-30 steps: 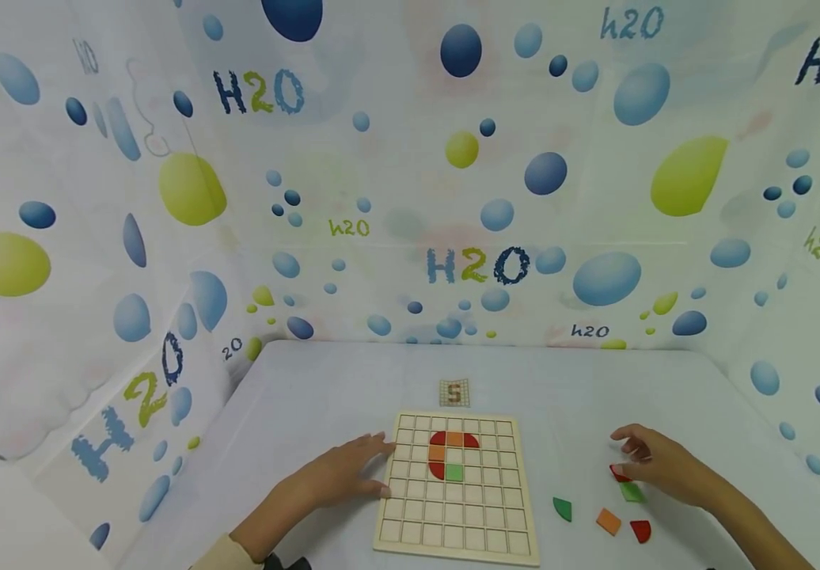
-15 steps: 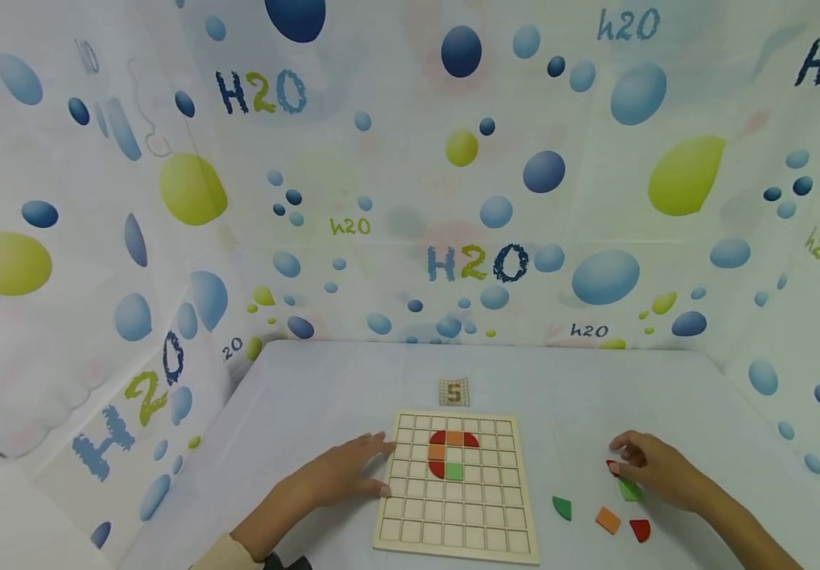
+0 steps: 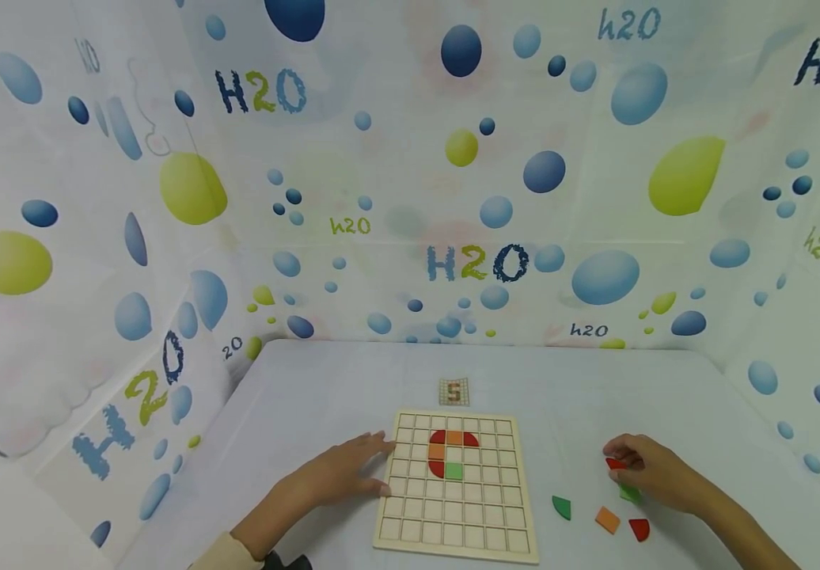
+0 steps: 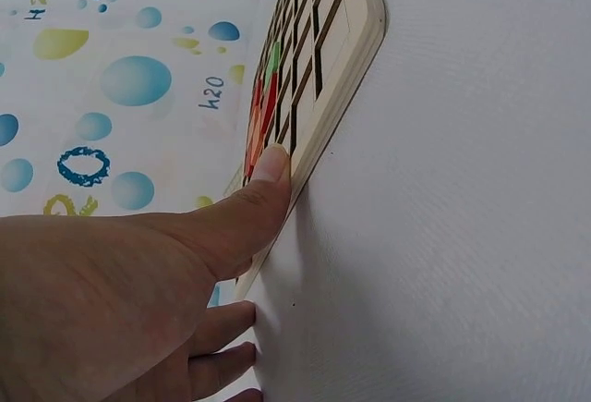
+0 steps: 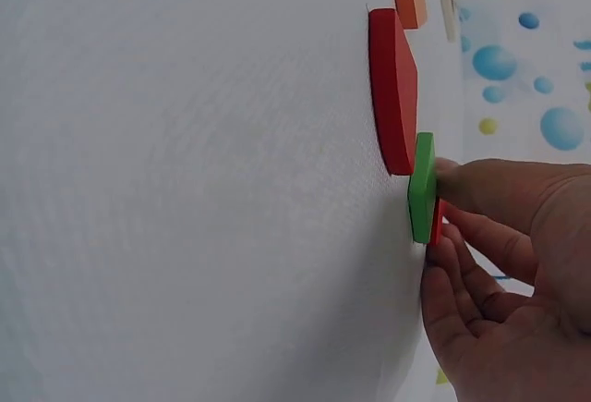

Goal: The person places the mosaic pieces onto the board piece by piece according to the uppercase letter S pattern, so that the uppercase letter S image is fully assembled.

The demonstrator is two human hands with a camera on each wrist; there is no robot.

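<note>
A square wooden grid board (image 3: 456, 550) lies on the table, with red, orange and green tiles set in its upper middle cells. Along its left edge rests my left hand (image 3: 335, 475), fingers extended; in the left wrist view the thumb (image 4: 268, 166) presses on the rim. To the right of the board, my right hand (image 3: 655, 473) pinches a red quarter-circle tile (image 3: 616, 464) between thumb and fingers, partly hidden by them. A light green square tile (image 3: 629, 494) lies just below that hand, and in the right wrist view this green tile (image 5: 422, 189) stands close to the thumb.
Loose on the table between board and right hand are a dark green quarter-circle tile (image 3: 562, 507), an orange square tile (image 3: 607, 520) and another red quarter-circle tile (image 3: 639, 530). A small patterned card (image 3: 454, 392) lies behind the board. Printed curtains surround the white table.
My right hand has shifted slightly left and its fingers have closed on the red quarter-circle tile, which has moved a little up and left. The left hand and board stay still.
</note>
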